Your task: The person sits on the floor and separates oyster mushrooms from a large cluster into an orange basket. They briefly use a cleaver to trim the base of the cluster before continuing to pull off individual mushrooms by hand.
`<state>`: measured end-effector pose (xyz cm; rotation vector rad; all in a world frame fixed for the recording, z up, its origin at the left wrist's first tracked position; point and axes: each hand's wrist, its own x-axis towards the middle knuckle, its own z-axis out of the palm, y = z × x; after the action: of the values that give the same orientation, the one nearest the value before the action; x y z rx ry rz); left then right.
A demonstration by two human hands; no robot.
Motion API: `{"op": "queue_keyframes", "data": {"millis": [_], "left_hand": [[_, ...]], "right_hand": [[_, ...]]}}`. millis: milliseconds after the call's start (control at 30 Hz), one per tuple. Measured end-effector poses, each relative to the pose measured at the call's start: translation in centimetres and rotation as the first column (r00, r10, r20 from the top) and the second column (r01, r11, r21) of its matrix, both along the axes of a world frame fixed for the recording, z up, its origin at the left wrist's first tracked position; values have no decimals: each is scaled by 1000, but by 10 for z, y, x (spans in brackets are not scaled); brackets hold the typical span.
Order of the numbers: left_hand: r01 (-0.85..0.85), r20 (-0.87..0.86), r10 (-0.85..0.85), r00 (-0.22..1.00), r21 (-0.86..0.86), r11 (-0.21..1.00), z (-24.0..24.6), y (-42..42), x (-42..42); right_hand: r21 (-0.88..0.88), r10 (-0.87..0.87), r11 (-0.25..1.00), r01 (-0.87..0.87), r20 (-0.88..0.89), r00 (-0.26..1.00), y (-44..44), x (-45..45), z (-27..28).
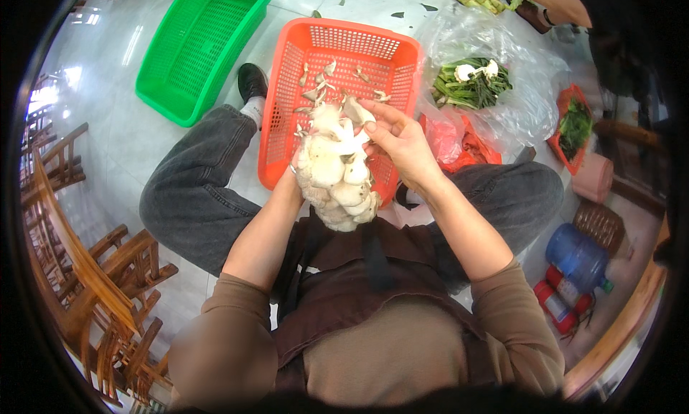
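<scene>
A large cluster of oyster mushrooms (336, 177) is held over the near part of a red plastic basket (272, 144). My left hand (297, 171) supports the cluster from its left side and is mostly hidden behind it. My right hand (395, 139) pinches one mushroom cap (357, 111) between thumb and fingers at the cluster's upper right; whether that cap is detached cannot be told. Several small loose mushroom pieces (329, 68) lie on the bottom of the basket.
A green plastic basket (202, 53) stands at the upper left. To the right, leafy greens (471, 85) lie on clear plastic beside a red bag (457, 142). Farther right are a small red basket (573, 128), a water jug (578, 258) and fire extinguishers (557, 306). Another person's arm (565, 7) shows upper right.
</scene>
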<state>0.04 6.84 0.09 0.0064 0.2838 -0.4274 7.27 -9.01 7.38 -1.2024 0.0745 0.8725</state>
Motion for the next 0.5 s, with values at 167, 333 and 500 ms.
{"op": "queue_keyframes", "data": {"millis": [167, 333, 500], "left_hand": [[-20, 70, 4, 998, 228, 973, -2, 10, 1], [196, -228, -156, 961, 165, 967, -5, 7, -2], [329, -185, -272, 944, 515, 791, -4, 1, 0]], "right_hand": [[160, -149, 969, 186, -218, 965, -3, 3, -22], [-130, 147, 981, -143, 25, 989, -8, 10, -42], [-323, 380, 900, -294, 248, 891, -8, 8, -41]]}}
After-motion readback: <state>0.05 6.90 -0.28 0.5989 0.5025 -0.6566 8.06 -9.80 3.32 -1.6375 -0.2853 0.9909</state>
